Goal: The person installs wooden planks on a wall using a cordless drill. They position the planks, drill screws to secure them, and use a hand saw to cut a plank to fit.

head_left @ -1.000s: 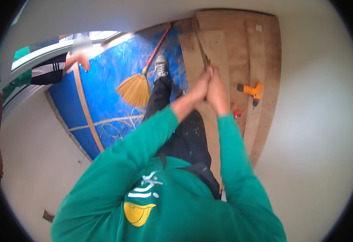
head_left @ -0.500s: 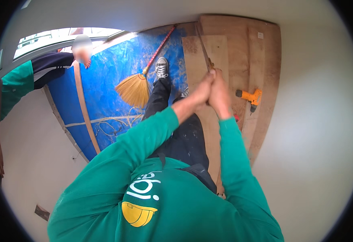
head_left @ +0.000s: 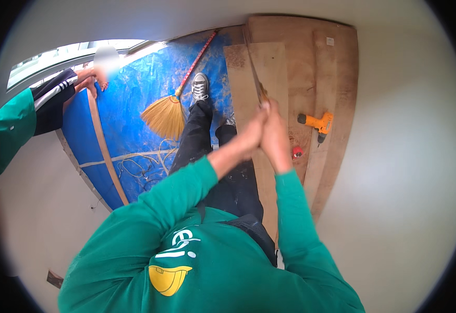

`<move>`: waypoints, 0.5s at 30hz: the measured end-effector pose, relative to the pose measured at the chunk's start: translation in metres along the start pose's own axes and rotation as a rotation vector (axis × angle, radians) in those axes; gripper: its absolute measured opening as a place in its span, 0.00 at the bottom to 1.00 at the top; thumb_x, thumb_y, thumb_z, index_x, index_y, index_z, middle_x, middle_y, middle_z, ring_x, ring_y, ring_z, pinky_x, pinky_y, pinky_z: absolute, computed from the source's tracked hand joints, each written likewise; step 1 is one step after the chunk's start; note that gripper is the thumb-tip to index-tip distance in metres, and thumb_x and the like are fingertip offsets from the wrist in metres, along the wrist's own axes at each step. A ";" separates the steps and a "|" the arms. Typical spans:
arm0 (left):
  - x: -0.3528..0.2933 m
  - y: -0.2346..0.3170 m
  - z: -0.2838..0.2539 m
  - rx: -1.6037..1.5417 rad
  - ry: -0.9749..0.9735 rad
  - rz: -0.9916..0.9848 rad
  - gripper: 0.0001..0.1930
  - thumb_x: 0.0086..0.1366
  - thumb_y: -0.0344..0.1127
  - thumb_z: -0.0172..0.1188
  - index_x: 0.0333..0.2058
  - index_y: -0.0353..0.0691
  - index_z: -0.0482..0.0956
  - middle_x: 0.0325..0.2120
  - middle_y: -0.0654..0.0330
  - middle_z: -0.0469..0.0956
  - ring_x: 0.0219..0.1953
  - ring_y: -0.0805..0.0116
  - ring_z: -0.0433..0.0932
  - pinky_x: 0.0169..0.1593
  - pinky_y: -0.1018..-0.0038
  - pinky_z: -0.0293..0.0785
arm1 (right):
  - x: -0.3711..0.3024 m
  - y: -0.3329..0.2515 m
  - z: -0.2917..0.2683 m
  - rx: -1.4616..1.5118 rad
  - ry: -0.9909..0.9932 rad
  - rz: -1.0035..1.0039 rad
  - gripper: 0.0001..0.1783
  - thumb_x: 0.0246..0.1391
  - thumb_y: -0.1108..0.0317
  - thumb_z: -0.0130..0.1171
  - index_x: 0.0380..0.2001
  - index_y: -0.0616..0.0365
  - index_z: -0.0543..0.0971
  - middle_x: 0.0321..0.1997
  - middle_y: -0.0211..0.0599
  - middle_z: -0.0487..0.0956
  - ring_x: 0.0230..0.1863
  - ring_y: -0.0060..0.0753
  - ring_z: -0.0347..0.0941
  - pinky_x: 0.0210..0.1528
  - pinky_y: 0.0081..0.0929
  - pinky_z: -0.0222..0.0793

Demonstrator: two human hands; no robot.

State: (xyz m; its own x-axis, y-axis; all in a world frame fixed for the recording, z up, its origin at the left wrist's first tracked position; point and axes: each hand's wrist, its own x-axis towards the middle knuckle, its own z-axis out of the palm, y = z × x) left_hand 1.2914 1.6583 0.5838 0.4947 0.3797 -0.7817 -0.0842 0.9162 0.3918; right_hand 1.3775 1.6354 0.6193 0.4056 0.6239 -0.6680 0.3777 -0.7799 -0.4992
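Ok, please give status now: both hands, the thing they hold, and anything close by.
Left hand and right hand clasped together on a thin tool. Tool over wooden planks. Orange drill right of hands; broom left.

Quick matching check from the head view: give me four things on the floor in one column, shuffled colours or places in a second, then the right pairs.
Things:
1. broom
2. drill
3. tarp
4. grey shoe

Descriptions:
A. blue sheet spread on the floor
B. orange, lying on the wooden boards
C. straw-coloured bristles, red handle
D. on the tarp beside the broom handle

Pairs: 1-C, 2-B, 3-A, 4-D
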 end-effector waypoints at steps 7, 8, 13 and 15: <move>-0.015 0.013 0.011 -0.125 0.018 -0.199 0.35 0.86 0.63 0.42 0.74 0.40 0.68 0.71 0.50 0.75 0.72 0.58 0.73 0.76 0.58 0.67 | -0.007 -0.005 -0.005 -0.014 0.047 -0.121 0.22 0.82 0.58 0.43 0.68 0.58 0.70 0.45 0.71 0.86 0.48 0.77 0.84 0.48 0.65 0.78; -0.030 0.010 0.019 -0.091 0.051 -0.126 0.35 0.86 0.62 0.43 0.75 0.39 0.66 0.72 0.50 0.73 0.73 0.59 0.72 0.77 0.59 0.65 | -0.023 -0.007 -0.011 -0.036 0.040 -0.068 0.22 0.82 0.58 0.43 0.67 0.59 0.71 0.44 0.71 0.86 0.48 0.77 0.84 0.47 0.65 0.78; 0.006 0.028 0.009 -0.084 -0.100 -0.177 0.39 0.86 0.64 0.38 0.81 0.39 0.55 0.77 0.45 0.65 0.77 0.49 0.67 0.77 0.51 0.66 | 0.029 0.007 0.006 0.019 0.071 -0.272 0.22 0.81 0.56 0.44 0.67 0.58 0.71 0.42 0.71 0.85 0.47 0.78 0.83 0.45 0.70 0.75; 0.005 0.032 0.013 -0.089 -0.050 -0.152 0.36 0.86 0.65 0.41 0.75 0.39 0.65 0.69 0.49 0.74 0.71 0.57 0.74 0.73 0.56 0.71 | 0.026 0.002 0.001 0.042 0.052 -0.206 0.22 0.81 0.57 0.43 0.67 0.59 0.70 0.41 0.72 0.85 0.46 0.79 0.83 0.44 0.71 0.74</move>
State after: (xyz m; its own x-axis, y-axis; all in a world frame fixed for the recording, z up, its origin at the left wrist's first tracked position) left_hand 1.3024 1.6881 0.5984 0.5494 0.2316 -0.8028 -0.0809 0.9711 0.2247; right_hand 1.3881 1.6494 0.6004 0.3661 0.7715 -0.5203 0.4227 -0.6360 -0.6456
